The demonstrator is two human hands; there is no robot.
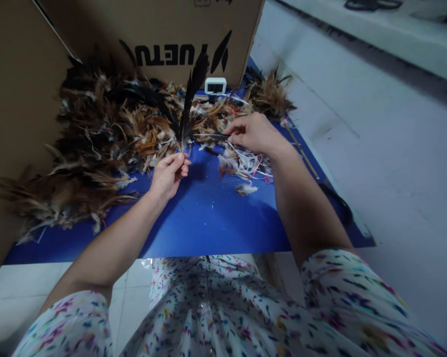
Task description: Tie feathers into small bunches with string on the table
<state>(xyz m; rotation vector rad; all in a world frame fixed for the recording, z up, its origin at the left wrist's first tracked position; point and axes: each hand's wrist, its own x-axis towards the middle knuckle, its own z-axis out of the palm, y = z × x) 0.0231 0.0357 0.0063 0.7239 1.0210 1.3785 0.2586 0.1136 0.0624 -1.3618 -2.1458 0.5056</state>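
My left hand (170, 173) pinches the pale quill ends of a few long black feathers (194, 87), which fan upward above the blue table (216, 218). To the right, my right hand (251, 133) has its thumb and fingers closed on a dark feather (218, 136) that points left toward the held ones. A wide heap of brown, black and white feathers (134, 124) spreads behind and left of my hands. Below my right hand lies a tangle of white feather scraps and strings (246, 161) with some pink thread. One small fluffy feather (246, 189) lies apart on the table.
A large cardboard box (97, 29) stands behind the heap, and another cardboard panel (15, 99) rises at left. A small white-framed device (215, 86) stands before the box. A thin stick (301, 151) lies along the right edge, beside the pale wall (375, 148).
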